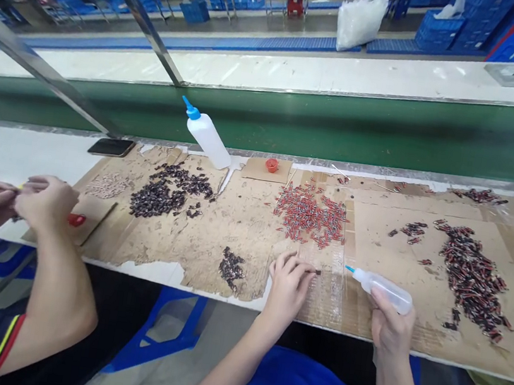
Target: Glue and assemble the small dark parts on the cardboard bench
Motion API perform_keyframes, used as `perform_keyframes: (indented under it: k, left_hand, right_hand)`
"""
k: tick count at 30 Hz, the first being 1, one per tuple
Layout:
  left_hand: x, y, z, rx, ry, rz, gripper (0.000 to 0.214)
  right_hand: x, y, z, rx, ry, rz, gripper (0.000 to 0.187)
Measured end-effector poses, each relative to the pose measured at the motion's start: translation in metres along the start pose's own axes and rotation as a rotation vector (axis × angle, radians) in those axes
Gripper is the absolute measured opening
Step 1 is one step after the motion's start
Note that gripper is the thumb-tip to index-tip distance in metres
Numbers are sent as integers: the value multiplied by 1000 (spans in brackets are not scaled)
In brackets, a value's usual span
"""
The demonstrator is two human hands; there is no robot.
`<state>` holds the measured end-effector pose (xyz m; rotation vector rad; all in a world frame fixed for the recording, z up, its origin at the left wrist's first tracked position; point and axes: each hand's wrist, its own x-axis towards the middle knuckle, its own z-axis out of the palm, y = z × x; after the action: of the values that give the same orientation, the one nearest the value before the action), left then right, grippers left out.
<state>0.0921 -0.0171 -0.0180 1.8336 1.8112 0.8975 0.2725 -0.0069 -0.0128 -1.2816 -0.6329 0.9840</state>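
My left hand [289, 280] is pinched shut on a tiny dark part [317, 272], held just above the cardboard sheet [252, 224] at the table's near edge. My right hand [389, 322] grips a small clear squeeze bottle [384, 289] with a blue nozzle. The nozzle points left toward the pinched part and stops a short way from it. A heap of red parts [310, 214] lies just beyond my left hand. To the right stretches a long heap of dark red-and-black parts [472, 274].
A co-worker's two hands [17, 200] work close together at the left, beside a red cap [76, 219]. A bigger white bottle [205, 134] leans at the back, near black part piles [166, 192], a phone [111, 146] and a green conveyor belt [343, 125].
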Motion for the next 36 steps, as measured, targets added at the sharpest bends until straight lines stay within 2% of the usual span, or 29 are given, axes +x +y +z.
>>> perform_keyframes:
  k: [7,13,21,29,33,36]
  left_hand:
    - [-3,-7,-1,-19,47,150,23]
    - [1,-10,-1,-76,-1,78,19]
    - [5,-4,-6,-119,-63,-22,15]
    - [4,-4,-6,-114,-39,-16,17]
    - [5,-3,-7,-114,-42,-22,16]
    - [5,-3,-8,-103,-49,-33,16]
  right_hand:
    - [-8,-2,7,-295,-46,-146,32]
    - [-12,-11,19,-458,-150,-270,32]
    - [-10,-12,22,-526,-183,-268,31]
    - [-9,-10,23,-530,-168,-261,29]
    - [-9,-9,22,-521,-123,-239,35]
    - [-9,-8,20,-507,-136,-221,39]
